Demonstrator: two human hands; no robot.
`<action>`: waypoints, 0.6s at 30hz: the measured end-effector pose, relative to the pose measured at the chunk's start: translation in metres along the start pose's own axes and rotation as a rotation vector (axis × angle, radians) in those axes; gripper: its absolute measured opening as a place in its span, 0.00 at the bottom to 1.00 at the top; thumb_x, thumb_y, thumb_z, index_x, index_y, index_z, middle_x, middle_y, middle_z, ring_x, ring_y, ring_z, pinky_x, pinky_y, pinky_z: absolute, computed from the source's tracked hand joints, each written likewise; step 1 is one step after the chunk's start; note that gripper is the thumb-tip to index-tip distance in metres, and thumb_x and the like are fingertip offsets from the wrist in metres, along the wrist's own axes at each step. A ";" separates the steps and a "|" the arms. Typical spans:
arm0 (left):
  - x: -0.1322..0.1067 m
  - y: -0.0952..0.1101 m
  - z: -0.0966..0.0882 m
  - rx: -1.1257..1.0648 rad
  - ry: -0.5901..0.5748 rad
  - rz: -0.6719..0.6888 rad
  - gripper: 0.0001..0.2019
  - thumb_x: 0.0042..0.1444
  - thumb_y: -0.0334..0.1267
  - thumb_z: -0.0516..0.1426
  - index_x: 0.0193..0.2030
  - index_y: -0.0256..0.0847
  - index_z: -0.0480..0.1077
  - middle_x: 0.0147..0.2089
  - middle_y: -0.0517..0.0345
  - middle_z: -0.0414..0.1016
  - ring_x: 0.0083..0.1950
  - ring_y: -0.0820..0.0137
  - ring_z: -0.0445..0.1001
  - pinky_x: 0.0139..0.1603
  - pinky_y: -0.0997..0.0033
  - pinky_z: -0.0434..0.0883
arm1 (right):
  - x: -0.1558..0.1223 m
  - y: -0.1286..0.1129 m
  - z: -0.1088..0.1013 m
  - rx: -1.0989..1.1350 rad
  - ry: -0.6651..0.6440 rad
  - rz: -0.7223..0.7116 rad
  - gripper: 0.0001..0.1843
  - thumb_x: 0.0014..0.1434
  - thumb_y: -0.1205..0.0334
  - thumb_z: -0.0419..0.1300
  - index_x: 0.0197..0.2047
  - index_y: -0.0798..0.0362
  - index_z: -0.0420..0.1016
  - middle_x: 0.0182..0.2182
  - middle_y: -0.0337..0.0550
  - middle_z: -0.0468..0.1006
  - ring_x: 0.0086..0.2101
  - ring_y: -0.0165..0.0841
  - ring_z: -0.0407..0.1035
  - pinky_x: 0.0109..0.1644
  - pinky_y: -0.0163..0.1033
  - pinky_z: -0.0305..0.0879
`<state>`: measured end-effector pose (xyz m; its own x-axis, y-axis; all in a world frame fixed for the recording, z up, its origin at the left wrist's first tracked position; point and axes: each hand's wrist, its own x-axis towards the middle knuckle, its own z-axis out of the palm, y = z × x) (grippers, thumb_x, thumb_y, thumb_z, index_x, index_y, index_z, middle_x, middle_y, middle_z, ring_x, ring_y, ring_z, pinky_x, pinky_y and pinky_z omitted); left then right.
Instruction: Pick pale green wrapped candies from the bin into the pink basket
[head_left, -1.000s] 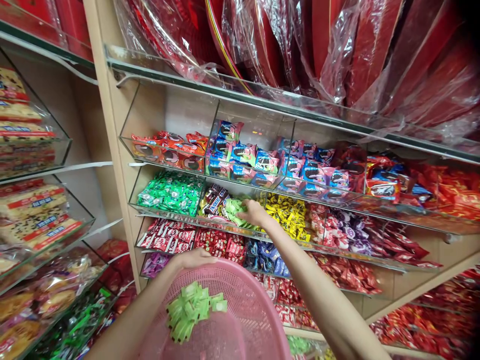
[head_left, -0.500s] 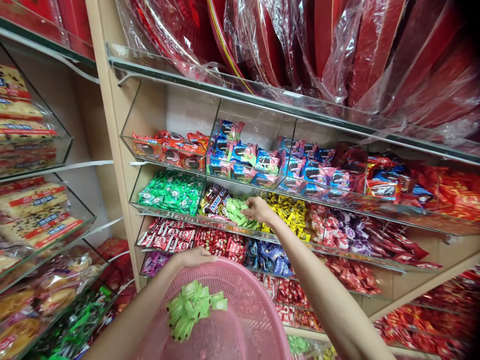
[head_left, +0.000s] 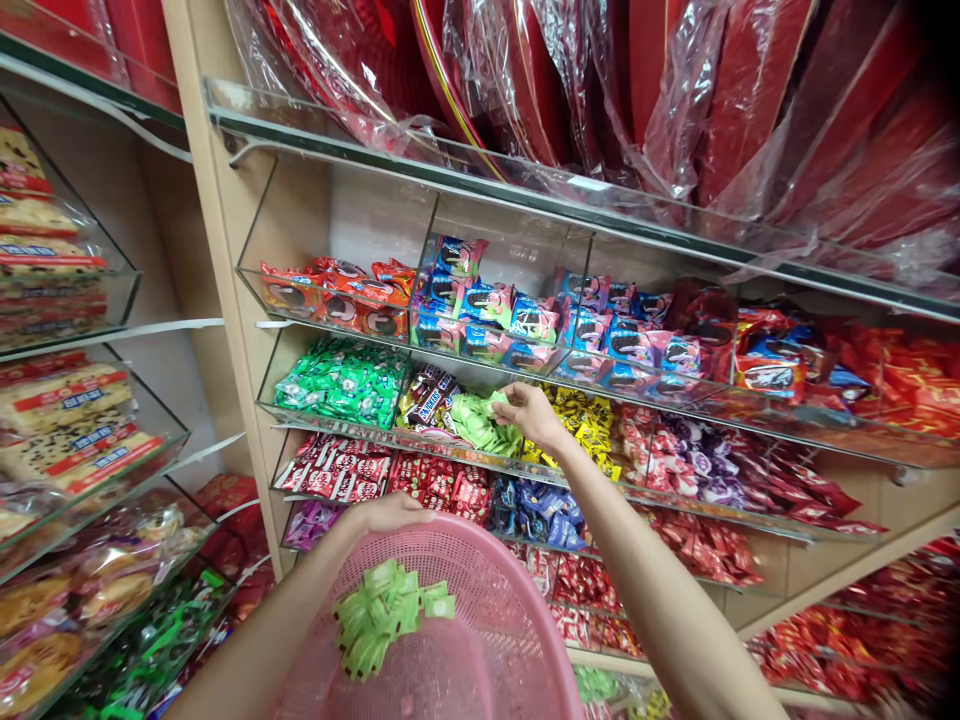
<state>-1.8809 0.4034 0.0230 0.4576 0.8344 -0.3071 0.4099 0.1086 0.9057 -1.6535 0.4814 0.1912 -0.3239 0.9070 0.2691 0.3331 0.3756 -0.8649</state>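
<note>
- Nearest is a pink mesh basket (head_left: 487, 605), its far-left rim gripped by the left hand (head_left: 394, 512), fingers curled over the edge (the thumb is hidden).
- Inside it, toward the left, sits a heap of flat green packets (head_left: 386, 610).
- Just beyond are red-and-white packets (head_left: 334, 470) on the left and dark blue packets (head_left: 540, 515) to the right.
- Farther, the right hand (head_left: 501, 405) reaches to a clear-fronted bin (head_left: 457, 450); its fingertips look pinched on one green packet (head_left: 496, 398), at the right side of a matching pile (head_left: 480, 428).
- Snickers bars (head_left: 431, 400) lie just left of that pile, yellow packets (head_left: 581, 425) near the hand's right.
- The step in hand appears to be picking from the pile; the next move seems to call for a kept pinch and a lift over the bin's near edge, with the basket steady.
- Farthest, blue-and-pink packs (head_left: 491, 300) stand in a row beyond the reaching hand.
</note>
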 end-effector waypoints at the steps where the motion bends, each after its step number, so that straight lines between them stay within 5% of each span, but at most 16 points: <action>1: 0.000 0.000 0.000 0.000 0.002 0.001 0.31 0.42 0.64 0.56 0.30 0.30 0.70 0.27 0.55 0.69 0.28 0.73 0.64 0.30 0.73 0.59 | -0.002 0.000 0.000 0.035 0.000 -0.007 0.13 0.48 0.58 0.64 0.31 0.55 0.64 0.25 0.36 0.71 0.28 0.30 0.72 0.36 0.38 0.73; 9: -0.004 0.002 -0.003 0.103 0.009 0.023 0.31 0.43 0.67 0.53 0.25 0.32 0.65 0.22 0.61 0.58 0.24 0.77 0.55 0.25 0.76 0.52 | -0.053 -0.025 0.001 0.269 -0.105 -0.050 0.19 0.46 0.53 0.65 0.37 0.55 0.66 0.27 0.38 0.74 0.29 0.29 0.71 0.39 0.39 0.71; 14: -0.002 0.002 -0.001 0.098 0.016 0.001 0.32 0.43 0.66 0.53 0.30 0.32 0.70 0.25 0.59 0.62 0.26 0.76 0.57 0.26 0.76 0.55 | -0.100 -0.011 0.032 0.217 -0.631 0.037 0.15 0.51 0.55 0.62 0.39 0.56 0.68 0.27 0.39 0.75 0.28 0.29 0.71 0.36 0.38 0.70; 18: 0.004 -0.001 0.000 0.186 0.021 0.048 0.31 0.46 0.66 0.51 0.30 0.33 0.71 0.25 0.59 0.61 0.26 0.76 0.55 0.26 0.76 0.54 | -0.115 0.029 0.069 -0.349 -0.845 0.084 0.06 0.50 0.67 0.59 0.34 0.57 0.71 0.24 0.37 0.73 0.26 0.29 0.69 0.31 0.34 0.66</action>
<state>-1.8798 0.4065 0.0209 0.4646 0.8474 -0.2569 0.5272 -0.0316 0.8491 -1.6675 0.3749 0.1065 -0.7809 0.5440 -0.3069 0.5883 0.4757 -0.6539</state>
